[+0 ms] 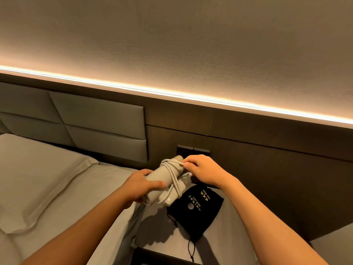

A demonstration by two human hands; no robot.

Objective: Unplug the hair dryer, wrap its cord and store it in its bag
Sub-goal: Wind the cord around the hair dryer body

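Head view is looking down past two bare forearms reaching over the edge of the bed [47, 184]. Nearest, the black drawstring bag [194, 209] is lying flat on the bedside tabletop [225, 243], its mouth and loose drawstring [191, 251] trailing toward the near edge; it looks closed up, so it is going to need opening before anything goes in.

Just above and to the left of it, the left hand [141, 185] is gripping the hair dryer [166, 180] around its barrel, fingers curled over the top and thumb along the side, holding it in the air clear of the tabletop. The pale cord [172, 169] is already looping several times round the body. The right hand [202, 169] is pinching the cord's free end at the far end of the dryer between thumb and fingertips.

The plug is hidden by that hand, but nothing is running to the dark socket panel [193, 151] on the far wall, so I judge it unplugged.

The risk I see: the loops are sitting loosely, and if the right hand lets go without tucking the end, they could spring off. Both hands are busy, so freeing one for the bag may loosen the wrap.
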